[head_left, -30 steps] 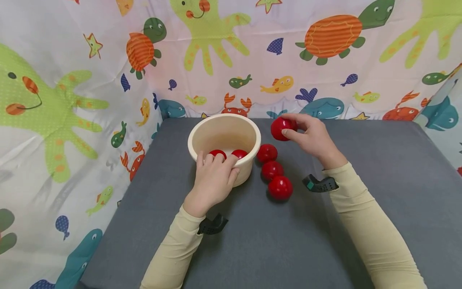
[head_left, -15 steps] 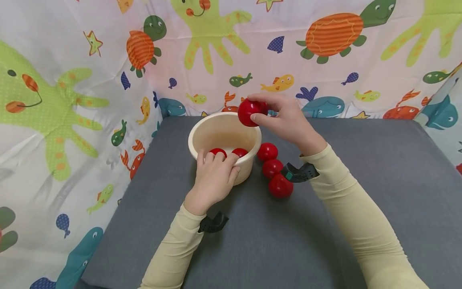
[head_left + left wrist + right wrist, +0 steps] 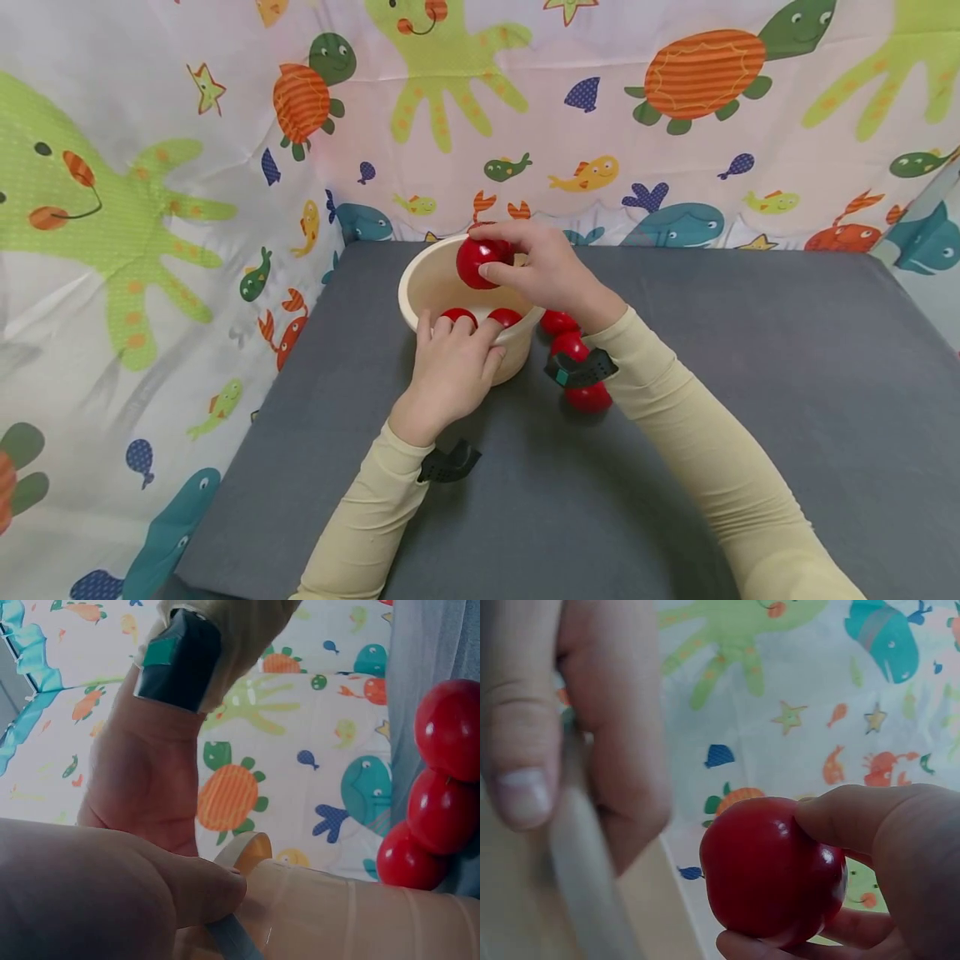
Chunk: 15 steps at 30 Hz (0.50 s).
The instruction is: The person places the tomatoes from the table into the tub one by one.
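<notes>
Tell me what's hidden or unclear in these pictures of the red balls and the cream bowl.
- Head view: the right forearm and wrist strap cover parts of the red balls on the grey table.
- Head view: the left hand hides the round cream plastic bowl's near wall.
- Right wrist view: the bowl's rim is blurred.

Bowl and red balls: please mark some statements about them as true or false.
1. The right hand holds a red ball over the bowl. True.
2. The bowl is empty. False: two balls lie inside.
3. The left hand grips the bowl's near rim. True.
4. The balls on the table are green. False: they are red.
5. The bowl stands on a grey surface. True.
</notes>
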{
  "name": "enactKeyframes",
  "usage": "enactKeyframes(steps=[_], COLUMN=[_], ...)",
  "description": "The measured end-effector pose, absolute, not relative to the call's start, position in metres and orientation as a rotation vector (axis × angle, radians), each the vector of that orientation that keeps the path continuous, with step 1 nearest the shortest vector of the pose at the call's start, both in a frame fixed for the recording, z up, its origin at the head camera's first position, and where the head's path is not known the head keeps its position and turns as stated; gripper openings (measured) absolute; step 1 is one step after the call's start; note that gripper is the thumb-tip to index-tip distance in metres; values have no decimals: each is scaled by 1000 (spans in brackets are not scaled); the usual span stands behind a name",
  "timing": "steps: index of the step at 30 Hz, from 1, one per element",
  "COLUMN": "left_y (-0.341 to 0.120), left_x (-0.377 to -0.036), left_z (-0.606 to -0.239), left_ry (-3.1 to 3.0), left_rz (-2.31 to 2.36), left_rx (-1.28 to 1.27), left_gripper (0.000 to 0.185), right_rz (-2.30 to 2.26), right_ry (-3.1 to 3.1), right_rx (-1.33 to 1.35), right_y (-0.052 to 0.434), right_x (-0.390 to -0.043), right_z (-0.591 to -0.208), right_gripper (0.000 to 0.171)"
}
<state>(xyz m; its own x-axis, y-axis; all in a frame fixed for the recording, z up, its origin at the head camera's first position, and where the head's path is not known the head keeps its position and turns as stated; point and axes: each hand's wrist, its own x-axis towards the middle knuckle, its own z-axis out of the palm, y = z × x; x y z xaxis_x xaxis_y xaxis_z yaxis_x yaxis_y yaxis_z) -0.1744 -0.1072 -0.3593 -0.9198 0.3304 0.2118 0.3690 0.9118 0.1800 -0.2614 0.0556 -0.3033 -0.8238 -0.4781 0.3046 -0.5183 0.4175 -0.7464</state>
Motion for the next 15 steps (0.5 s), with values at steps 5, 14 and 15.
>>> enactKeyframes(steps=[5, 14, 15], left_y=[-106, -106, -107], left_x=[-174, -174, -174], left_z=[-358, -358, -358], left_ry=[-2912, -2917, -2915], left_rz=[-333, -326, -330], left_rx=[-523, -527, -526], left_gripper=[38, 35, 35], right_rz=[1352, 1308, 1292], right_ry=[-2706, -2811, -2816], right_rx=[909, 884, 889], right_y=[50, 43, 43], right_x=[-264, -266, -266], right_z=[-314, -331, -332], right_gripper=[50, 49, 49])
